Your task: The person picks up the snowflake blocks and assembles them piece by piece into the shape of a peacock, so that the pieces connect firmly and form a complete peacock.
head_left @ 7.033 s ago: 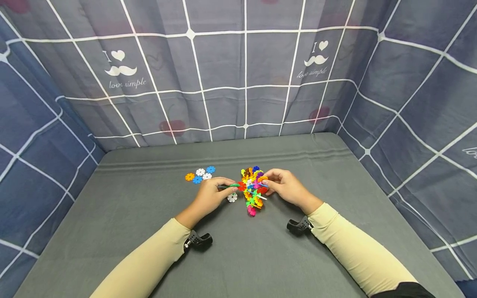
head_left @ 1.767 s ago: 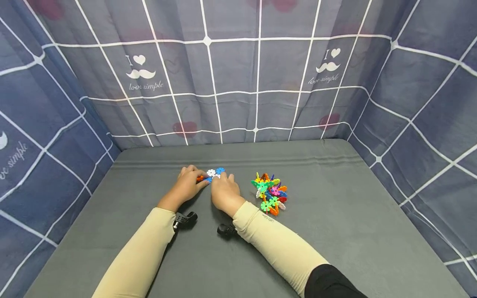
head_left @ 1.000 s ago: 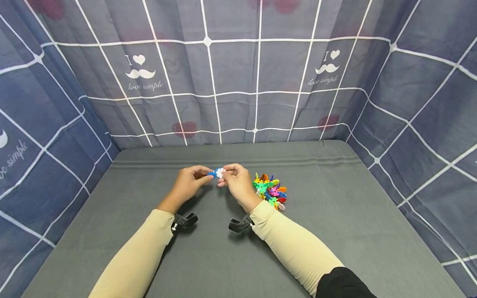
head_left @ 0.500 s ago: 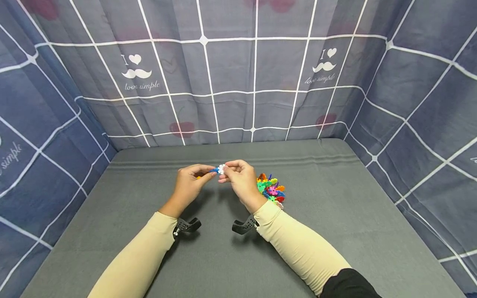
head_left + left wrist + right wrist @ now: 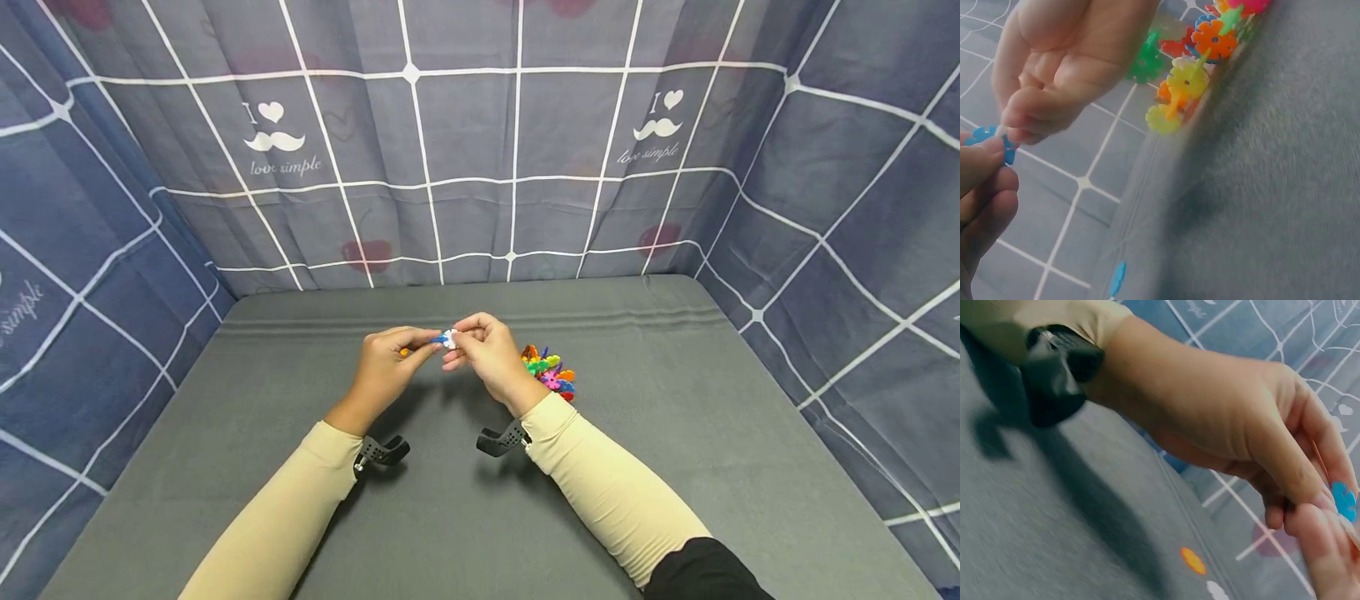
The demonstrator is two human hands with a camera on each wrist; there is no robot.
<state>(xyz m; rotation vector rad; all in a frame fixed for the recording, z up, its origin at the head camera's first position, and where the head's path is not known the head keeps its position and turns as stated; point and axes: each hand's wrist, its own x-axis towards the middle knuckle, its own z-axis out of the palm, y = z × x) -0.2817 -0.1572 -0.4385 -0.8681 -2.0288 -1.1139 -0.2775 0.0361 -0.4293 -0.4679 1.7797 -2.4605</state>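
My left hand (image 5: 384,371) pinches a blue notched flower-shaped disc (image 5: 985,134) between thumb and fingers. With thumb and index finger, my right hand (image 5: 491,358) pinches a white disc (image 5: 450,338) that meets the blue one edge to edge. Fingertips hide the join, so I cannot tell how deep the slots sit. The pair is held above the table. Behind my right hand lies a cluster of interlocked discs (image 5: 551,379) in many colours, partly hidden by that hand. A loose orange disc (image 5: 1192,560) lies flat on the table near my left hand.
A loose white disc (image 5: 1216,590) and a loose blue disc (image 5: 1117,279) also lie on the grey cloth-covered table (image 5: 450,508). Checked curtains (image 5: 465,133) stand behind the table and at both sides.
From the cluster, both hands moved left to the loose discs. They picked up a blue and a white disc and brought them together. Lately the hands have drifted slightly up and right.
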